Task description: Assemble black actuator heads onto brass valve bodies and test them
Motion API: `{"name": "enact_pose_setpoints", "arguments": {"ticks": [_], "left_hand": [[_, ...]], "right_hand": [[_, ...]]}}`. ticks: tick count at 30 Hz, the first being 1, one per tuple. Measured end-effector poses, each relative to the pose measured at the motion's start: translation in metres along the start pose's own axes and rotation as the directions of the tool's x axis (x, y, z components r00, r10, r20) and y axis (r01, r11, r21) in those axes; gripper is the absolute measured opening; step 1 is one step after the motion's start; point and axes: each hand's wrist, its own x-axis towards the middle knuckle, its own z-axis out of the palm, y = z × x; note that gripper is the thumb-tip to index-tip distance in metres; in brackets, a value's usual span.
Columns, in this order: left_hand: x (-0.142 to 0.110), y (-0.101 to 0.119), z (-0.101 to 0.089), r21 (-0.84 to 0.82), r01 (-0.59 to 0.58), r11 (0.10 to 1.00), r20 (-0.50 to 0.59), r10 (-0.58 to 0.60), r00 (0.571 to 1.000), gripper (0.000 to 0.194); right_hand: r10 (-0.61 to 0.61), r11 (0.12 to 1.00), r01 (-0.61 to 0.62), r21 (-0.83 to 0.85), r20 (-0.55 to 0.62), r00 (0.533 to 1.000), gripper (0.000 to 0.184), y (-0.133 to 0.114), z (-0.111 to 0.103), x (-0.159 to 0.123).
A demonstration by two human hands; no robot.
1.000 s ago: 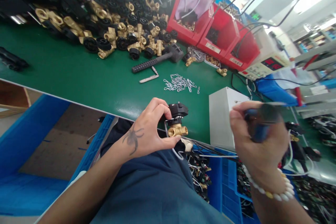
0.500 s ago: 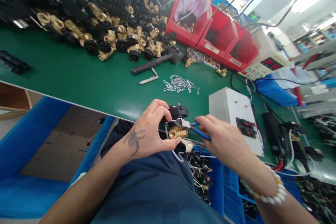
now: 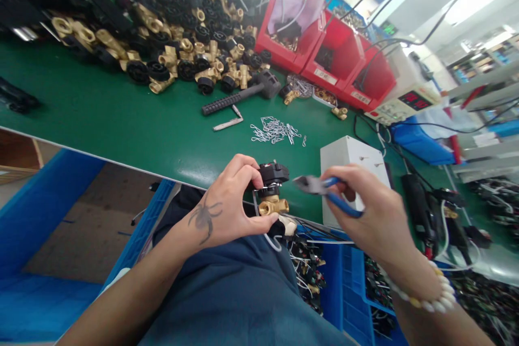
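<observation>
My left hand (image 3: 227, 208) is closed round a small valve assembly (image 3: 272, 189), a black plastic cap on a brass fitting, held just over the near edge of the green table (image 3: 121, 113). My right hand (image 3: 365, 216) grips blue-handled pliers (image 3: 324, 188). Their metal jaws point left and stop a short way from the black cap, not touching it. A white wire hangs below the fitting.
A heap of brass fittings and black caps (image 3: 182, 59) fills the far left. A black mallet (image 3: 239, 94), a pile of metal clips (image 3: 275, 130), red bins (image 3: 324, 54), a white box (image 3: 348, 167) and a meter (image 3: 405, 105) stand beyond. Blue crates (image 3: 348, 281) sit below.
My right hand came in from the right, put the pliers' jaws against the assembly, then drew them back a little to the right. My left hand kept the assembly still.
</observation>
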Motion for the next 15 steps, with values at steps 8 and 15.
{"name": "enact_pose_setpoints", "arguments": {"ticks": [8,15], "left_hand": [[-0.0030,-0.0018,-0.0003,0.018,-0.022,1.000,-0.014,0.022,1.000,0.036],[-0.0041,-0.0031,0.0009,0.021,-0.033,0.999,-0.017,0.033,0.999,0.036]], "right_hand": [[-0.006,0.998,0.024,-0.065,0.262,0.965,0.018,-0.0014,-0.0020,0.0006],[0.098,0.994,-0.101,0.045,0.069,0.993,0.015,-0.0023,-0.0001,-0.0005]]}}
